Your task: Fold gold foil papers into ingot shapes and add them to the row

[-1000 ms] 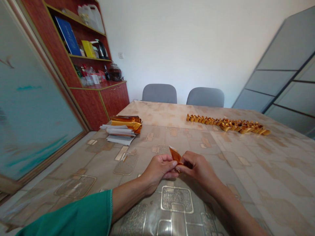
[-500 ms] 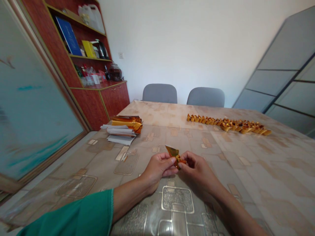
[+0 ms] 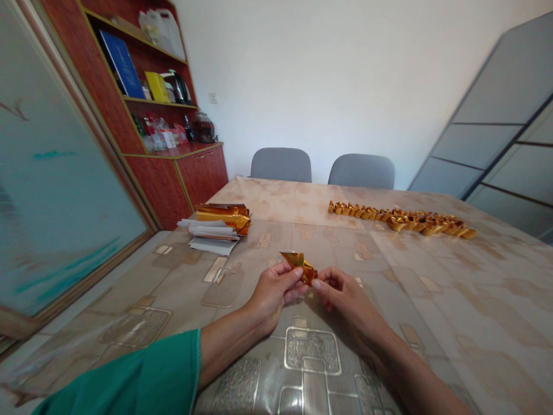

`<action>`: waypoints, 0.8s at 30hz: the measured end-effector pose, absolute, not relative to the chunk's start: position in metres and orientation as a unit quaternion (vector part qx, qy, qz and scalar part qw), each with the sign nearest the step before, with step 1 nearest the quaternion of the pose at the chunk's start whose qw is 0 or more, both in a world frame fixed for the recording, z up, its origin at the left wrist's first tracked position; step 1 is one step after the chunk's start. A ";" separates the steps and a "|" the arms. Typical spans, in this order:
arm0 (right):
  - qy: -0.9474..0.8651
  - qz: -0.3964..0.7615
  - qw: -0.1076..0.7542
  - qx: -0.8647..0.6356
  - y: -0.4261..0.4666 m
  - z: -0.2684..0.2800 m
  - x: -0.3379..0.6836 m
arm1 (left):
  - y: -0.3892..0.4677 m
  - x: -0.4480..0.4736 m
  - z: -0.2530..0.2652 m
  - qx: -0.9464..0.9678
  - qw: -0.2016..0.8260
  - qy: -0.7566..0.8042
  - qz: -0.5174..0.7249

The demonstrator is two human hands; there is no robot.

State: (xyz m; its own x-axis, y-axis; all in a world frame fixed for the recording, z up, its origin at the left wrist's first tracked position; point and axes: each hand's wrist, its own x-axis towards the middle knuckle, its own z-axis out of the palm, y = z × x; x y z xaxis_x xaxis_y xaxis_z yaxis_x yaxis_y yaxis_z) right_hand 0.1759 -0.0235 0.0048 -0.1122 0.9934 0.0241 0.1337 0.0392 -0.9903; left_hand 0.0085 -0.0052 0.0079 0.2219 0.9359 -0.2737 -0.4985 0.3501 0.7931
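Note:
A small piece of shiny gold foil paper [image 3: 307,272], partly folded with a pointed flap at its upper left, is held above the table. My left hand [image 3: 276,291] is closed on it, thumb on top and fingers beneath. At its right end, the thumb and fingertips of my right hand [image 3: 339,291] pinch the lower edge. Part of the piece is hidden behind my fingers. Toward the far right lie rows of folded gold foil pieces [image 3: 425,222]. A stack of gold foil sheets [image 3: 222,216] rests at the left, over white paper sheets [image 3: 211,233].
The table [image 3: 280,199] has a patterned, glossy cover. Two grey chairs [image 3: 280,164] stand at its far side against a white wall. A red-brown cabinet [image 3: 194,167] with filled shelves is at the back left, beside a frosted glass door [image 3: 64,173].
The foil piece has turned in my hands, its pointed flap tipping left and lower. My right fingers have shifted slightly on its right end. The stack and the folded rows stay put.

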 end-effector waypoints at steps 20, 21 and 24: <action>-0.501 0.566 0.471 -0.455 -0.024 -0.003 0.170 | -0.005 0.010 0.001 0.372 0.712 0.340 0.488; -0.500 0.564 0.476 -0.453 -0.025 -0.002 0.169 | -0.005 0.010 0.001 0.371 0.714 0.339 0.487; -0.497 0.557 0.493 -0.448 -0.027 -0.001 0.168 | -0.004 0.010 0.002 0.363 0.723 0.338 0.481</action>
State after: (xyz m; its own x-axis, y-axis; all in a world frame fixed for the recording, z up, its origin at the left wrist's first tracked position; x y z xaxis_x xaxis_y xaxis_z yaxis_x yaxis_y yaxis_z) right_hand 0.1681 -0.0269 -0.0010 -0.1139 0.9935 -0.0086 -0.1033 -0.0205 -0.9944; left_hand 0.0095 -0.0043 0.0019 0.3080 0.9411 -0.1391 -0.4507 0.2731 0.8499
